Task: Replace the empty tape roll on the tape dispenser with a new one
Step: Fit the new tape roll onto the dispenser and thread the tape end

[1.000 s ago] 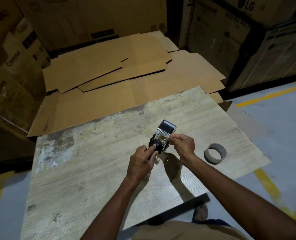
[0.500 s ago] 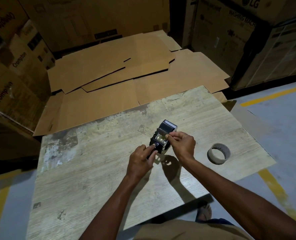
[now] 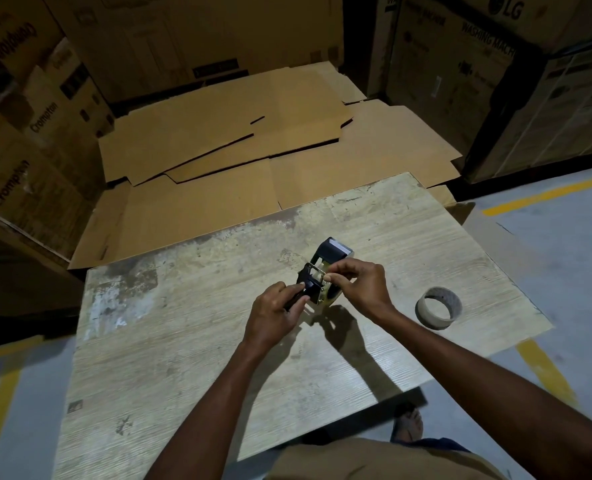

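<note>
1. Presently logged, tape dispenser (image 3: 332, 252): black body with a metal frame, held between both hands over the middle of the table (image 3: 183, 341). Its shadow falls on the board on the near side. I cannot tell whether its base touches the board.
2. Roll in dispenser (image 3: 333, 295): I see a pale yellowish edge inside the frame, under the right hand's fingers; most of it is hidden.
3. Left hand (image 3: 273, 317): fingers curled round the dispenser's dark near end, gripping it from the left.
4. Right hand (image 3: 360, 289): thumb and forefinger closed together in a pinch at the metal frame. Whether they hold a tape end or the frame itself is too small for me to make out.
5. Empty roll core (image 3: 438, 308): grey-brown cardboard ring lying on the table near its right edge, to the right of the right hand and apart from it, hollow side facing up and toward me.
6. Table: worn, pale wood-grain board, with dark and whitish patches toward its far left corner.
7. Flattened cardboard sheets (image 3: 253, 133): several, overlapping, spread on the floor beyond the table's far edge.
8. Stacked cartons (image 3: 27, 133): brown boxes on the left, printed "Crompton".
9. Large cartons (image 3: 478, 64): far right, marked "LG" and "WASHING MACHINE".
10. Yellow floor lines (image 3: 544, 368): painted on the grey floor, on both sides of the table.
11. Foot in a sandal (image 3: 407, 424): showing below the table's near edge.
</note>
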`<state>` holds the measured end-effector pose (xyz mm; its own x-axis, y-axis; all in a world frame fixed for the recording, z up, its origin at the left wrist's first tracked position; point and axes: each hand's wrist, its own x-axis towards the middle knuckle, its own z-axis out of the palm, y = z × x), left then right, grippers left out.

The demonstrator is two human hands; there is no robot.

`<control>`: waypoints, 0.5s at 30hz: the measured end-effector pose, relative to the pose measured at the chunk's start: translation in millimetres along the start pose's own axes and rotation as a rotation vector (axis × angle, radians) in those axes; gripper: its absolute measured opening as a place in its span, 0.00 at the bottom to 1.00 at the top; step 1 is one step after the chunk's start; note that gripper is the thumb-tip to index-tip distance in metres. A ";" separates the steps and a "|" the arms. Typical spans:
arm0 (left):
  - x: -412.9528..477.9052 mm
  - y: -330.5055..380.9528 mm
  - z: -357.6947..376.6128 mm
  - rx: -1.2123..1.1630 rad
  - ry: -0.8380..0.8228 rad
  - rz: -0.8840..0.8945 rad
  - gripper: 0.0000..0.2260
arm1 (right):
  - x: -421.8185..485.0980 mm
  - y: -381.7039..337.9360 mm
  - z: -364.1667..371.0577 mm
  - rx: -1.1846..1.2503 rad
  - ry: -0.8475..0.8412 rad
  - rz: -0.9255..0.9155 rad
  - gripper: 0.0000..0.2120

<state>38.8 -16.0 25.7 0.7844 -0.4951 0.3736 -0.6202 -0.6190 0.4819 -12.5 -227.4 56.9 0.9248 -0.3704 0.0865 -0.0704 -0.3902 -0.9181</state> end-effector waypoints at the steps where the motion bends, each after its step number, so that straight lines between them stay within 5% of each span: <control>1: -1.9 -1.7 0.6 -0.002 0.000 0.008 0.14 | -1.0 3.1 -1.3 -0.002 0.011 0.001 0.04; 10: -27.5 -13.8 -1.8 -0.191 0.053 -0.052 0.11 | -15.5 31.9 -10.5 0.008 0.126 0.145 0.03; 15: -40.5 -11.8 1.1 -0.591 0.205 -0.469 0.07 | -20.0 36.9 -3.7 -0.039 0.115 0.168 0.08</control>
<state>14.3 10.7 4.0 0.9850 -0.1036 0.1378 -0.1618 -0.2800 0.9463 -34.9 -237.5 22.7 0.8501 -0.5263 -0.0208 -0.2366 -0.3464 -0.9077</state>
